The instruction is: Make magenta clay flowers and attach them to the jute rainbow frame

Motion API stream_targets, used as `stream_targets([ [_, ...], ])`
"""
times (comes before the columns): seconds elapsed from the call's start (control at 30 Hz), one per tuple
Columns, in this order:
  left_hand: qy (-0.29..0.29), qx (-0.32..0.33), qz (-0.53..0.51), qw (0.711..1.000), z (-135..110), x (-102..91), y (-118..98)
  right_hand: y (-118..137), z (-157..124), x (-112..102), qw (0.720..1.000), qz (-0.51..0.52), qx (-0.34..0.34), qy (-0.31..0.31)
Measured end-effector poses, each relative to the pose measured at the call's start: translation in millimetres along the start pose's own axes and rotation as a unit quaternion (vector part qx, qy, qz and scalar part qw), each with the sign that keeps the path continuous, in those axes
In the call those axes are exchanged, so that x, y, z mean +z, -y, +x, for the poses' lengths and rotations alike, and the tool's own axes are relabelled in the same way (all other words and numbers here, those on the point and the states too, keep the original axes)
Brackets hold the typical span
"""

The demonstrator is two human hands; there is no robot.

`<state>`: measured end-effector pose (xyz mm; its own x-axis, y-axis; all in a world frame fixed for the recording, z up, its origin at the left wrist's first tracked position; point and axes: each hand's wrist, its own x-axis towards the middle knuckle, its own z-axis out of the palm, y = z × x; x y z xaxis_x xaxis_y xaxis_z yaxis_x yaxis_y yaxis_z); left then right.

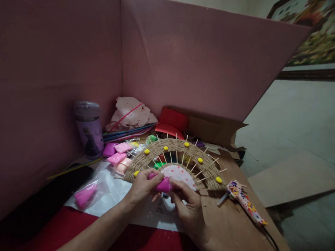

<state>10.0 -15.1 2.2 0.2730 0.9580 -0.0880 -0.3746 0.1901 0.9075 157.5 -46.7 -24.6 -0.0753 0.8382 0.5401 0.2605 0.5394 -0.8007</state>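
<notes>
Between my two hands is a small packet of magenta modelling clay [164, 184], in what looks like clear wrapping. My left hand [144, 186] pinches its left end with thumb and fingers. At the right end, the fingertips of my right hand [187, 206] are closed on it. Just behind my hands stands a half-round fan shape of wound twine [162, 146] on thin wooden sticks, with yellow dots [186, 144] along its band. A white spotted half-circle [178, 173] forms its centre, partly hidden by my hands.
Pink clay packets [117, 159] lie left of the fan, and a bagged magenta one [85, 196] nearer me. A purple tumbler [89, 130] stands at the back left. A flower-patterned glue gun [248, 202] with a cord lies right. Pink panels [194, 59] wall the back and left.
</notes>
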Motion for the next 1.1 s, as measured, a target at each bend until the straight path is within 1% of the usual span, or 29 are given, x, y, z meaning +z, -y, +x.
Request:
stream_targets([
  [0.13,-0.012,0.005,-0.004,1.000,-0.3,0.2,0.4,0.4,2.8,0.0,0.999,0.015,0.007,0.031],
  [0.2,-0.017,0.006,-0.004,1.000,-0.3,0.7,0.1,1.1,2.6,0.1,0.999,0.005,0.005,0.034],
  [0.37,-0.017,0.009,-0.007,1.000,-0.2,1.8,-0.8,1.6,-2.4,1.0,1.000,-0.030,-0.004,0.005],
  [0.47,-0.020,0.009,-0.014,1.000,0.1,1.4,-0.5,1.2,-3.7,0.7,0.999,-0.034,-0.004,0.007],
  [0.53,-0.021,0.006,-0.016,1.000,0.2,1.1,-0.2,0.7,-3.4,0.1,0.999,-0.037,-0.018,0.016],
  [0.67,-0.011,-0.005,-0.017,1.000,1.1,0.5,0.6,-0.4,-2.9,0.1,0.998,-0.031,-0.053,0.006],
  [0.73,-0.014,-0.006,-0.011,1.000,1.5,0.0,1.1,-0.7,-2.8,1.1,0.999,-0.022,-0.044,-0.005],
  [0.8,-0.017,0.000,0.002,1.000,1.8,-0.5,1.8,-0.8,-2.3,2.2,1.000,-0.003,-0.011,-0.004],
  [0.9,-0.031,0.013,0.020,0.999,1.8,-0.8,2.9,-0.4,-0.9,3.0,0.998,0.038,0.039,0.025],
  [1.0,-0.039,0.009,0.027,0.999,1.0,-0.4,3.3,-0.3,-0.2,1.9,0.998,0.032,0.043,0.040],
  [1.1,0.004,-0.007,0.005,1.000,-0.8,-0.2,1.1,-2.0,-0.2,-0.4,0.999,-0.003,0.030,0.023],
])
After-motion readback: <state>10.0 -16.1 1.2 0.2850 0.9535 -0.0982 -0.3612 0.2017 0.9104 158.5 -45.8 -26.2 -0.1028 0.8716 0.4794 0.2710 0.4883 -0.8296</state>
